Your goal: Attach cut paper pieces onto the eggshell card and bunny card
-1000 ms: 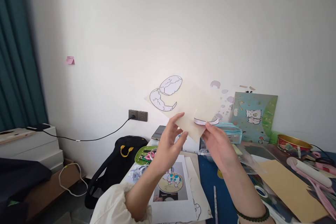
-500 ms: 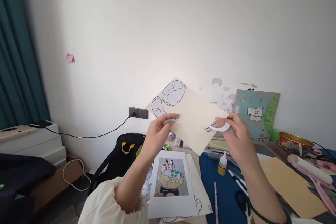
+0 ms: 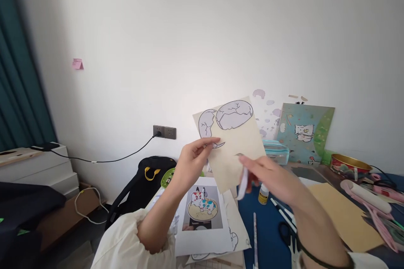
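Note:
My left hand (image 3: 194, 157) pinches the lower left side of a cream sheet of card (image 3: 233, 155), held up in front of the wall. On that card lie a crescent-shaped paper cutout (image 3: 206, 124), partly hidden by my left fingers, and an oval cracked-eggshell cutout (image 3: 235, 114), both pale lilac with black outlines. My right hand (image 3: 271, 172) is closed on a thin curved paper strip (image 3: 243, 185), in front of the card's lower right part. The strip's tip shows above my thumb, while its other end curls down below my fingers.
A printed picture (image 3: 205, 237) lies over drawn sheets below. On the blue mat are a glue bottle (image 3: 263, 194), a pen (image 3: 255, 239) and black-handled scissors (image 3: 288, 237). A yellow sheet (image 3: 347, 218) and a round tin (image 3: 350, 167) stand to the right; a black backpack (image 3: 139, 189) is left.
My right hand has moved left and down with the paper strip, off the card's right corner. The card has turned clockwise and shifted right in my left hand.

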